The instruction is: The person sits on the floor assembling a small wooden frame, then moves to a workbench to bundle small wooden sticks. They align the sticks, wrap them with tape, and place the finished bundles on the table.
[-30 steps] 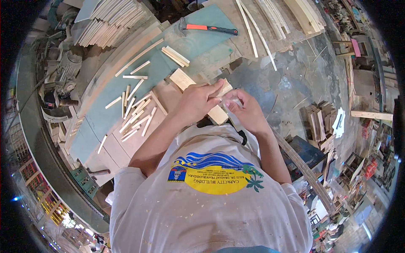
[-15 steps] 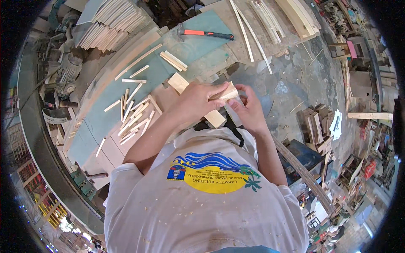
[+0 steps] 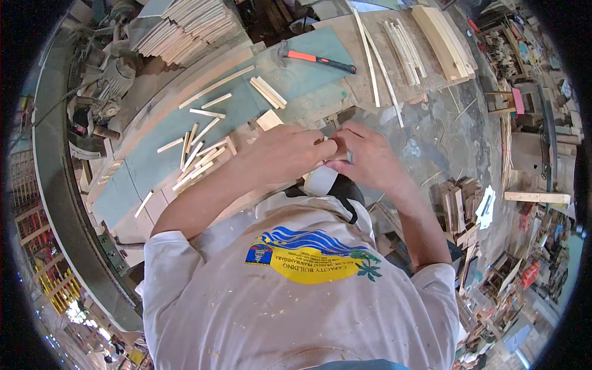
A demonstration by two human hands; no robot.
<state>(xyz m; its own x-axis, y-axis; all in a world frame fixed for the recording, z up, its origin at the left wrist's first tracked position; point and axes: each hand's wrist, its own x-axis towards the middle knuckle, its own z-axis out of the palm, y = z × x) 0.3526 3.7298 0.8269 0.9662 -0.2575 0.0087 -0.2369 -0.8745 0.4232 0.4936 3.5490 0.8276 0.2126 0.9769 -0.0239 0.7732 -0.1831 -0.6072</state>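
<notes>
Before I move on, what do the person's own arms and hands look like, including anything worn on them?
The left hand and right hand are ungloved, with no watch or wristband visible. The forearms are bare, without cables or visible markings. Above them are loose, plain white short sleeves belonging to a T-shirt.

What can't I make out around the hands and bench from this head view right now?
- Wooden piece between the hands: mostly covered by the left hand and right hand; its full shape is hidden.
- Wooden block: the left hand covers all beyond its far end.
- White item: upper part behind the hands; kind unclear.
- Slat stack: top cut off by the upper edge.
</notes>
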